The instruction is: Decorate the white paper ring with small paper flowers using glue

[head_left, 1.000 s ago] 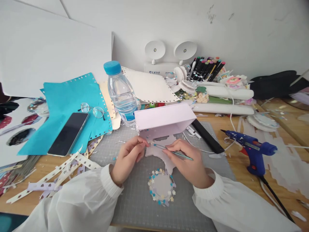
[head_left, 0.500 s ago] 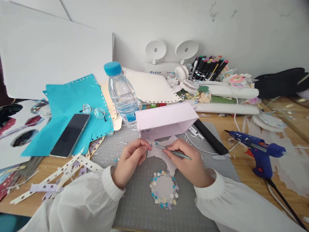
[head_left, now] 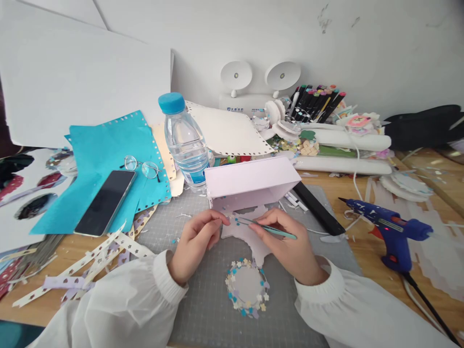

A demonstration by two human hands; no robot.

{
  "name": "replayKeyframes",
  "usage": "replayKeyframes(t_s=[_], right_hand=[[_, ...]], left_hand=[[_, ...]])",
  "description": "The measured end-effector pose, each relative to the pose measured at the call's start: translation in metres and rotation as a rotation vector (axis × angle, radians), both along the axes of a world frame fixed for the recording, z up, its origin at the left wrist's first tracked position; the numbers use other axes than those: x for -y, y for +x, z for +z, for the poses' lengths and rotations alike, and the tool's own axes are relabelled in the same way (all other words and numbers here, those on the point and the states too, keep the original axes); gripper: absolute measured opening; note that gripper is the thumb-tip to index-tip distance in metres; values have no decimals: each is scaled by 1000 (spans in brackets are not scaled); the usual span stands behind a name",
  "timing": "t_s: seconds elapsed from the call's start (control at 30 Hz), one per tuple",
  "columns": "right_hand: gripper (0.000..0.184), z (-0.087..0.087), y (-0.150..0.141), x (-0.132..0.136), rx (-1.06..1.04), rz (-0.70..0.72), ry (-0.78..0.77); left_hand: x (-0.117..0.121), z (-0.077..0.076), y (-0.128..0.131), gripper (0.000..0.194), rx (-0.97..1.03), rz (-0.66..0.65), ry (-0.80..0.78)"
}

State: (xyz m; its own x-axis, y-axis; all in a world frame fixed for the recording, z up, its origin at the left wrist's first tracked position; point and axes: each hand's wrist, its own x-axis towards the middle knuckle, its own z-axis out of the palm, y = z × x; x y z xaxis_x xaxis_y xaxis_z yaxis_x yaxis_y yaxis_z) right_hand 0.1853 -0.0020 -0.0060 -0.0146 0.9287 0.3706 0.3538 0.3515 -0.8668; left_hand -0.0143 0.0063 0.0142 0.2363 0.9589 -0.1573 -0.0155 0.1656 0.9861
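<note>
Tweezers [head_left: 277, 231] sit in the right hand [head_left: 292, 249], pinched between thumb and fingers, with their points aimed leftward at a small blue flower [head_left: 237, 223]; whether they grip it or merely touch it, I cannot tell. The left hand [head_left: 197, 241] is curled, thumb and forefinger drawn close together near those points, and anything between them is too small to make out. Beneath the tweezers lies a pale, ragged-edged paper piece [head_left: 248, 235] on the grey cutting mat [head_left: 203, 309], in front of an open lilac box [head_left: 252, 179]. Nearer the person, between the sleeves, is a pale disc [head_left: 249, 284] ringed with blue, cream and lilac flowers. A water bottle [head_left: 186, 145] stands just left of the box. Farther left, a phone [head_left: 106, 203] and glasses [head_left: 150, 169] rest on blue paper [head_left: 97, 150]. At right, a blue glue gun [head_left: 393, 229] lies on the wooden table [head_left: 333, 181], its cord running toward the near edge.
</note>
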Motion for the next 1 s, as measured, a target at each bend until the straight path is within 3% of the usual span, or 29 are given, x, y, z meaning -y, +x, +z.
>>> replayKeyframes(t_s=[0.43,0.6,0.8,1.0], right_hand=[[15,3,1,5,152,84,50],[14,7,1,7,37,43,43],[19,14,4,6,-183,29,-114],[14,11,5,4,33,80,26]], left_hand=[[-2,-3,-1,22,-1,-9,15],[-2,-1,0,23,-16,0,19],[0,1,2,25,-69,-33,21],[2,2,1,23,-96,-44,20]])
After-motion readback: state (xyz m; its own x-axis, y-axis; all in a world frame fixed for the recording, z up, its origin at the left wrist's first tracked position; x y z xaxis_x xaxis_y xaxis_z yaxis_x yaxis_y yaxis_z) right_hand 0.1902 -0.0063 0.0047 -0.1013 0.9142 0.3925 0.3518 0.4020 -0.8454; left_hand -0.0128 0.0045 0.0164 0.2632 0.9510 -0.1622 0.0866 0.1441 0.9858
